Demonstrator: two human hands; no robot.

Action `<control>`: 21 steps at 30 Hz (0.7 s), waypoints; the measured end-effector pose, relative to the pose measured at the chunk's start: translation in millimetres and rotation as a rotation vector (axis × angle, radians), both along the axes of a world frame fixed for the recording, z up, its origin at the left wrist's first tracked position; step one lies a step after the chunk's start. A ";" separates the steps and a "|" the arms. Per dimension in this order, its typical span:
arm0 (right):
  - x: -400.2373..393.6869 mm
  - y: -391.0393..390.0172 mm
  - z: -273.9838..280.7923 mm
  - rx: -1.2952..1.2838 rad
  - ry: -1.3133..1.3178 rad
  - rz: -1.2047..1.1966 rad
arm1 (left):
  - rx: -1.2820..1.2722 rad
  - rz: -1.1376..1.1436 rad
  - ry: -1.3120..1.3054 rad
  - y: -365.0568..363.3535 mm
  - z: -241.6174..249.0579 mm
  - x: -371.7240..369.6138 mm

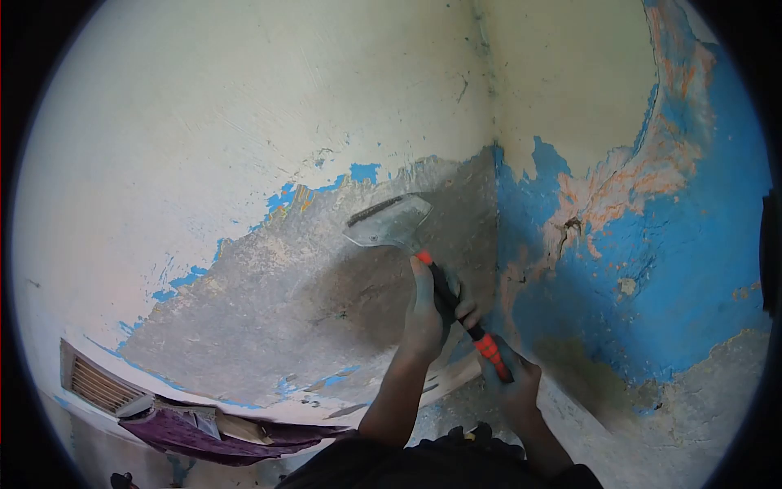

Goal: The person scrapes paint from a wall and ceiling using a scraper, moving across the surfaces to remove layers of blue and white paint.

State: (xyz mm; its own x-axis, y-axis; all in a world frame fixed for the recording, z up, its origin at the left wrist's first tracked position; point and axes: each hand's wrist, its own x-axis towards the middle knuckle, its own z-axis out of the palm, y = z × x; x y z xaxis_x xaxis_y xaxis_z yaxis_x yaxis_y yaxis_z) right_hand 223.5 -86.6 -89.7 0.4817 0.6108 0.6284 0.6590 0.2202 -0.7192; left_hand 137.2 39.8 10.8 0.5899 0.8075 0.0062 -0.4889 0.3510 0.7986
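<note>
Okay, left hand and right hand both clamped on my scraper, near the wall corner; probably stiff, light-ish. I'd grip handle, not blade.

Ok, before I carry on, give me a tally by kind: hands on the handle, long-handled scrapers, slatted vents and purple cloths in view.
Hands on the handle: 2 (left hand, right hand)
Scrapers: 1 (long-handled scraper)
Vents: 1 (slatted vent)
Cloths: 1 (purple cloth)
Total: 5
</note>
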 end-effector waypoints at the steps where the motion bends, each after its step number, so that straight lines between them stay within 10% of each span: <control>1: -4.1 1.9 -0.1 0.023 0.012 0.000 | 0.032 -0.018 0.007 0.4 13.1 1.3; 21: -6.2 9.1 16.6 -0.040 0.135 -0.036 | 0.101 -0.106 0.063 15.4 42.4 13.5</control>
